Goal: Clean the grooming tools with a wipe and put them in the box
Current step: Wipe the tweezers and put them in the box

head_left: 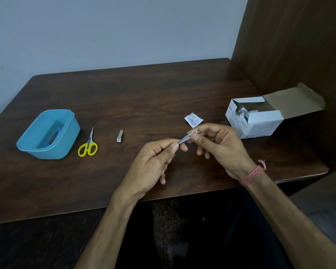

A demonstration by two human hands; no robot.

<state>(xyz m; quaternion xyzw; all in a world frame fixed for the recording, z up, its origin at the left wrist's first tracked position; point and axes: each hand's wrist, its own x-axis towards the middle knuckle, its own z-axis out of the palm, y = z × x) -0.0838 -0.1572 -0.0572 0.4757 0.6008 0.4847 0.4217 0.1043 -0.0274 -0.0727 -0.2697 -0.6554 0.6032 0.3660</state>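
Above the dark wooden surface (144, 98), both hands pinch slim silver metal tweezers (186, 137): left hand (153, 162) at the near end, right hand (219, 144) at the far tip, held off the wood. Just beyond the right hand lies a small torn white printed sachet (193, 119), with an open white cardboard carton (260, 119) further right. Leftward sit a small silver nail clipper (120, 136), yellow-handled scissors (88, 145) and, just beside them, the blue plastic box (47, 134), something blue inside.

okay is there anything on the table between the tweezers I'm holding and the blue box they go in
Yes. The nail clipper and the yellow-handled scissors lie on the table between the tweezers and the blue box. Both lie flat, so carrying the tweezers above them should clear.
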